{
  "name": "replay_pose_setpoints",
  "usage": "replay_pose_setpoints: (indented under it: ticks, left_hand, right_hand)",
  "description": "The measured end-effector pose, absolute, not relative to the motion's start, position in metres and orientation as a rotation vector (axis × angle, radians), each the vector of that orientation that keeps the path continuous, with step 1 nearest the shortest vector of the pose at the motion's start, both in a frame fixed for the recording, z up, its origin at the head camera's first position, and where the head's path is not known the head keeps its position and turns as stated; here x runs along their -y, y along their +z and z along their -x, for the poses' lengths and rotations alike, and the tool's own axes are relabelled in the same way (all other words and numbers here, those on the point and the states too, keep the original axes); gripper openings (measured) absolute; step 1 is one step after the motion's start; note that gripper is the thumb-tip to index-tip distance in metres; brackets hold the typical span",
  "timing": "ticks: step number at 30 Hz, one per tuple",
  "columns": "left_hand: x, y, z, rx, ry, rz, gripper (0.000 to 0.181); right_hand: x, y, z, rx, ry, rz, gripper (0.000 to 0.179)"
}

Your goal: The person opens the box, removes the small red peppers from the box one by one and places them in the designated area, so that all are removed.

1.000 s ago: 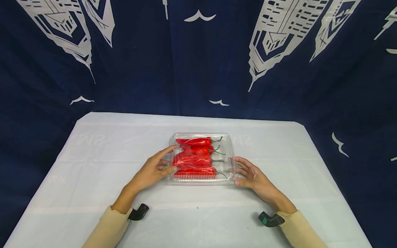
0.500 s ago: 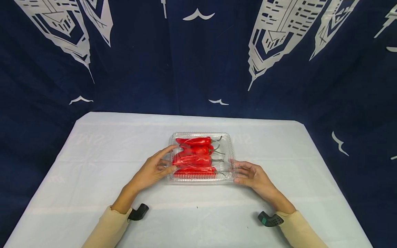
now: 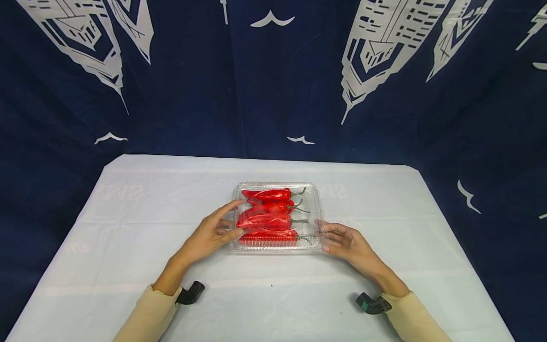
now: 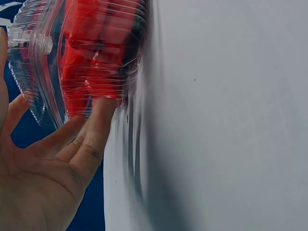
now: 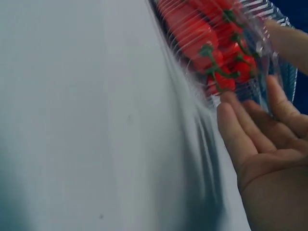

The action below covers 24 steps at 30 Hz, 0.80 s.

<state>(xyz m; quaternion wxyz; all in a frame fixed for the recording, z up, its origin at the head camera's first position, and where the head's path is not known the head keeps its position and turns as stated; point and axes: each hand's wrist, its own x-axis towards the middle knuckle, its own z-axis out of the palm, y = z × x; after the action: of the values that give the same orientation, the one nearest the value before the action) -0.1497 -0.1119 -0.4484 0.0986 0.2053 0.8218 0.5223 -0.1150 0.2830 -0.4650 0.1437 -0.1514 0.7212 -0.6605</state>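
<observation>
Head view: both hands angle inward, touching the clear container ends.

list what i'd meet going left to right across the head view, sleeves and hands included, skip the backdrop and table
Left sleeve → left hand → clear plastic container with red peppers inside → right hand → right sleeve

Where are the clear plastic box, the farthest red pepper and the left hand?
Clear plastic box (image 3: 275,250): head view, on its front rim.
Farthest red pepper (image 3: 270,195): head view, on its red body.
Left hand (image 3: 208,236): head view, on the middle of the hand's back.
</observation>
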Motion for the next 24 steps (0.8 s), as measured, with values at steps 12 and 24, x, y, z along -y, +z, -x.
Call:
replay_pose_setpoints:
  ticks: [12, 24]
  left_hand:
    - [0.1116, -0.4463, 0.1489, -2.423, 1.545, -0.605, 0.074]
    - [0.1125, -0.4452, 0.1493, -2.398, 1.553, -0.605, 0.075]
  right_hand:
    - [-0.2787, -0.4575, 0.1145, -2.134, -1.825, 0.330, 0.037]
    - [-0.2767, -0.4548, 0.1136, -2.197, -1.768, 0.310, 0.026]
